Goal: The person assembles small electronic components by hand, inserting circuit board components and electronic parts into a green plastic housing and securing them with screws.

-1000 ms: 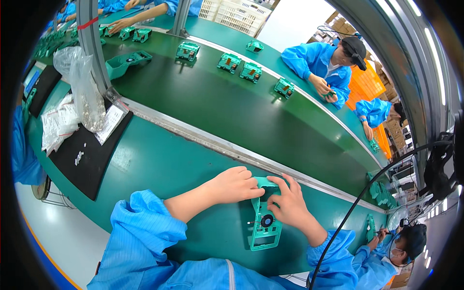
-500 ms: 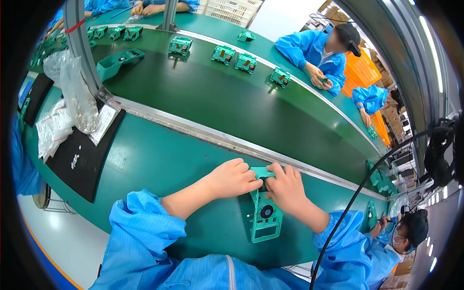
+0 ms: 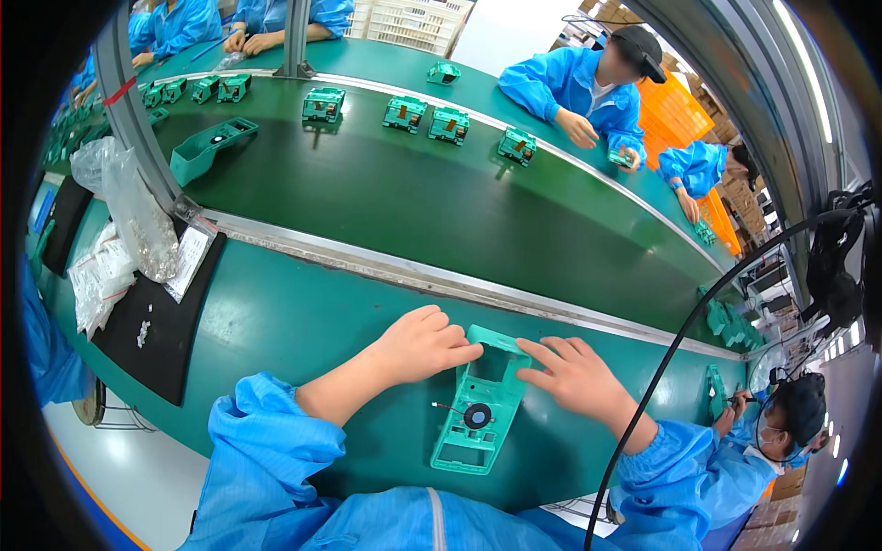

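A green plastic housing [image 3: 507, 397] with rectangular openings lies at a slant on the table before me. A round black fan [image 3: 477, 416] sits in it, and a short thin cable with a small white connector sticks out to its left. My left hand [image 3: 418, 347] is closed, fingers curled, its thumb and fingertip at the housing's upper left edge. On the other side, my right hand [image 3: 577, 378] has its fingers apart, with the fingertips at the upper right edge. Whether the right fingertips touch the housing is hard to see.
Beyond a metal rail runs a dark green conveyor [image 3: 367, 202] carrying several green assemblies [image 3: 402, 113] and a larger green housing [image 3: 211, 150]. Plastic bags [image 3: 138, 211] and small white parts [image 3: 143, 334] lie on a black mat at left. A black cable [image 3: 680, 340] crosses at right; co-workers [image 3: 597, 87] sit opposite.
My right hand has opened and moved away from the housing's upper part to the right. The housing has turned, its lower end swinging left. A co-worker opposite has parted their hands.
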`<control>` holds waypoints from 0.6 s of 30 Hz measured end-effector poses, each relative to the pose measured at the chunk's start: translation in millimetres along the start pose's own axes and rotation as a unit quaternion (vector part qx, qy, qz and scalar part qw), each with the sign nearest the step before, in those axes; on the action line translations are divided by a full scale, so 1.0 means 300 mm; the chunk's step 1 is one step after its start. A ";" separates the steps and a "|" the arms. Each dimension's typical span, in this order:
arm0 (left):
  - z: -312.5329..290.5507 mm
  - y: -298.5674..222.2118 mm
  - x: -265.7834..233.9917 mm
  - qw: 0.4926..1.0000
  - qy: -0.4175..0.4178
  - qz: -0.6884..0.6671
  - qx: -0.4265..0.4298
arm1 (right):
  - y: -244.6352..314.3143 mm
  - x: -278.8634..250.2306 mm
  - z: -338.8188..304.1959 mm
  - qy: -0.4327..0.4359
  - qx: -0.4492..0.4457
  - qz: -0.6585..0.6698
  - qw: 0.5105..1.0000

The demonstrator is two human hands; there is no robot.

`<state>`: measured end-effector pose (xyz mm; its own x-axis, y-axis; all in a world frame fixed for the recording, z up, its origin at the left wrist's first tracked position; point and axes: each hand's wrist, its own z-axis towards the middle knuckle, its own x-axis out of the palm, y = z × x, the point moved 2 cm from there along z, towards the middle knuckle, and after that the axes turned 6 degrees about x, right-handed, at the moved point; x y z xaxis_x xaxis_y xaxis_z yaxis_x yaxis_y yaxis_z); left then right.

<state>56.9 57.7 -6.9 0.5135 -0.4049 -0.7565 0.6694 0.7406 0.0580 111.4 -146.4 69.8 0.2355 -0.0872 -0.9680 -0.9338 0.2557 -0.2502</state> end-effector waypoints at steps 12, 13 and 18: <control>-0.003 0.052 0.006 0.944 0.041 -0.189 -0.266 | -0.108 0.181 -0.560 -0.202 0.471 0.051 0.857; -0.008 0.050 0.013 0.930 0.044 -0.211 -0.296 | -0.144 0.214 -0.652 -0.222 0.579 0.080 0.781; -0.038 0.061 0.005 0.941 0.041 -0.162 -0.293 | -0.329 0.332 -0.957 -0.243 0.734 -0.048 0.632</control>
<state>63.7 76.8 -14.5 0.2753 -0.6353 -0.7216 0.3603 0.7640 -0.5352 149.6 -456.8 4.1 0.6607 0.0439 -0.7493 0.2643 0.9208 0.2870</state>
